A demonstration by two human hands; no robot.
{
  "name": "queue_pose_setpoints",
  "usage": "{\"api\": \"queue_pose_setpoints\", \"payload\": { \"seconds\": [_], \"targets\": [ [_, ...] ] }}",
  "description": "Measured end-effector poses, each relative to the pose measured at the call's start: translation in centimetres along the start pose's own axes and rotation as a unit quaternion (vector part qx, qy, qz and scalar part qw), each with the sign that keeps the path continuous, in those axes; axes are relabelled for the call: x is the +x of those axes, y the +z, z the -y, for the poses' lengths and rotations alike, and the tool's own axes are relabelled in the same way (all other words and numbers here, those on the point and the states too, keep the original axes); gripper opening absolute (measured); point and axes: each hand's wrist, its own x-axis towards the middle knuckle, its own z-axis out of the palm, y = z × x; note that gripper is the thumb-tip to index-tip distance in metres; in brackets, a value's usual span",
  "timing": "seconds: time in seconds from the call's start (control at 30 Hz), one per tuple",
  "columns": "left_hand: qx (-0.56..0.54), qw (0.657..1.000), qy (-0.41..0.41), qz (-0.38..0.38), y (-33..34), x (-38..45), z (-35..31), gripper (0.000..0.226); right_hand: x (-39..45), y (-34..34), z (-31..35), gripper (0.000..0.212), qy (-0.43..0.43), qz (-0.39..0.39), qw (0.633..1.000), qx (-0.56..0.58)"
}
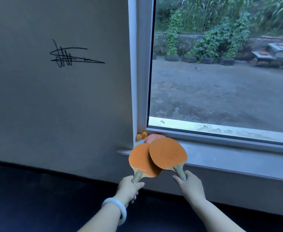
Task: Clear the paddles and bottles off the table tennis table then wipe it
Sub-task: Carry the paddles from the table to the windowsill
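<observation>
Left hand (129, 187), with a pale bangle (119, 210) on its wrist, gripped the handle of the left paddle (142, 162). Right hand (190, 185) gripped the right paddle (167, 154), its blade overlapping the first. Both were held at the sill (221, 158). Beyond, another paddle (154, 137) and two orange balls (141, 135) lay in the window corner.

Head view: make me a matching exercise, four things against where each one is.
Things:
1. left paddle
2. right paddle
3. orange balls
4. white bangle

Places:
A. in the sill corner by the window frame
B. on the left wrist
C. held by the right hand, blade overlapping in front
D. held by the left hand, blade partly covered

Pairs: 1-D, 2-C, 3-A, 4-B
</observation>
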Motion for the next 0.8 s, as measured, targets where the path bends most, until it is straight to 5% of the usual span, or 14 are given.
{"api": "queue_pose_setpoints", "payload": {
  "seconds": [0.27, 0.8],
  "targets": [
    [0.028, 0.999, -0.008, 0.040, 0.3, 9.6, -3.7, 0.020, 7.8, 1.2, 2.1, 0.020, 0.040, 0.013, 0.999, -0.013],
    [0.070, 0.990, -0.046, 0.115, 2.2, 22.6, -5.6, 0.022, 17.0, 6.2, 3.8, 0.028, 0.113, 0.045, 0.992, -0.029]
  ]
}}
